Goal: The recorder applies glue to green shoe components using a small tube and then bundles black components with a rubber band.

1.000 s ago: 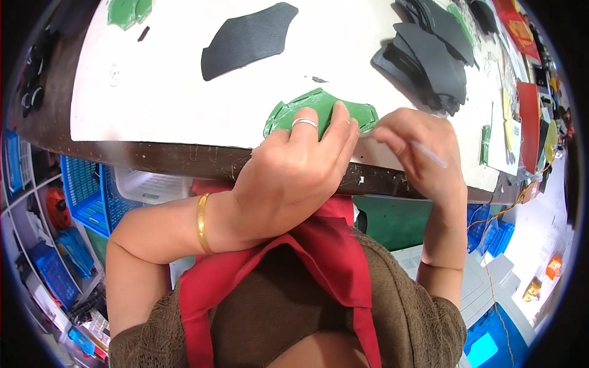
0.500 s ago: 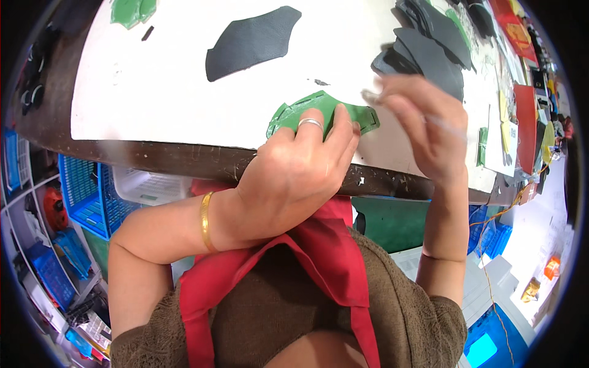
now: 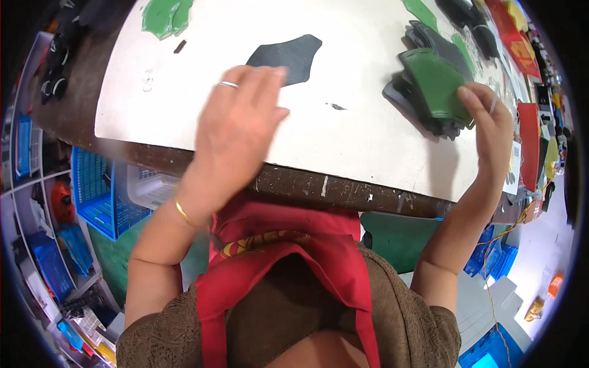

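My right hand [image 3: 491, 122] pinches the edge of a green curved flat template [image 3: 434, 83] between thumb and fingers. The template is over a stack of dark cut leather-like pieces [image 3: 423, 116] at the right of the table; whether it touches them I cannot tell. A thin pale stick-like thing [image 3: 493, 105] shows between the fingers of that hand. Farther left, my left hand [image 3: 239, 122], a ring on one finger, is open with its thumb apart. Its fingertips are at the near left edge of a single dark piece [image 3: 291, 58] and hide part of it; contact is unclear.
Green flat pieces [image 3: 165, 17] lie at the far left beside a small dark scrap [image 3: 180, 46]. A dark shred [image 3: 335, 107] is on the white board [image 3: 350, 138]. Below the brown table edge [image 3: 307, 183], a blue basket [image 3: 95, 196] stands at left. Red sheets [image 3: 529, 144] are at right.
The green template has gone from under my left hand to my right hand, over the dark stack. My left hand has moved left and away from me to the single dark piece.
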{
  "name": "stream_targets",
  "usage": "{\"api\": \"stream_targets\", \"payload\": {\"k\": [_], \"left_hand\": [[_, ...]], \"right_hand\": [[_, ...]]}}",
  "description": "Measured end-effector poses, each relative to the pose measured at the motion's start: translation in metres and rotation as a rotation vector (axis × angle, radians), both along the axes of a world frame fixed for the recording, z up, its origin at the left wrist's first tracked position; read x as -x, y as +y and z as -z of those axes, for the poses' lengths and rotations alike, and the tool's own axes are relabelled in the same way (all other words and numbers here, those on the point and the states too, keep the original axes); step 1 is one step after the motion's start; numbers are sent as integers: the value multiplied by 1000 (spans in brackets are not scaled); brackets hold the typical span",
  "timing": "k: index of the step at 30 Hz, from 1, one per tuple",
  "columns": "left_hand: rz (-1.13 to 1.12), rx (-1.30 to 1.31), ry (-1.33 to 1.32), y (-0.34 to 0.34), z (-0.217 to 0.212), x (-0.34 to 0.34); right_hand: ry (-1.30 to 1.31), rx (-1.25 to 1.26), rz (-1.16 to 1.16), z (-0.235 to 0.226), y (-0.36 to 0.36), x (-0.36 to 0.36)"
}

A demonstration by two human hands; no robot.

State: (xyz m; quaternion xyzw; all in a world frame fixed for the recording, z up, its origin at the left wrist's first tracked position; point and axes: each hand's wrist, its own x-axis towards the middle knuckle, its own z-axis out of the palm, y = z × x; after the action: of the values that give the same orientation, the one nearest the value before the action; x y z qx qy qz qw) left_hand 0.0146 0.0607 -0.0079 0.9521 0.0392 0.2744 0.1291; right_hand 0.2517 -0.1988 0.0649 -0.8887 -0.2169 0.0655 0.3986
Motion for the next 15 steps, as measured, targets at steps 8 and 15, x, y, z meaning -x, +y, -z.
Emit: {"api": "stream_targets", "payload": {"k": [8,15], "left_hand": [[360,107,-14,-24,10,27],[358,153,-25,-16,12,40]], "right_hand": [[-24,-174,-344,28,38,60],[152,-6,-495,42,64,79]]}}
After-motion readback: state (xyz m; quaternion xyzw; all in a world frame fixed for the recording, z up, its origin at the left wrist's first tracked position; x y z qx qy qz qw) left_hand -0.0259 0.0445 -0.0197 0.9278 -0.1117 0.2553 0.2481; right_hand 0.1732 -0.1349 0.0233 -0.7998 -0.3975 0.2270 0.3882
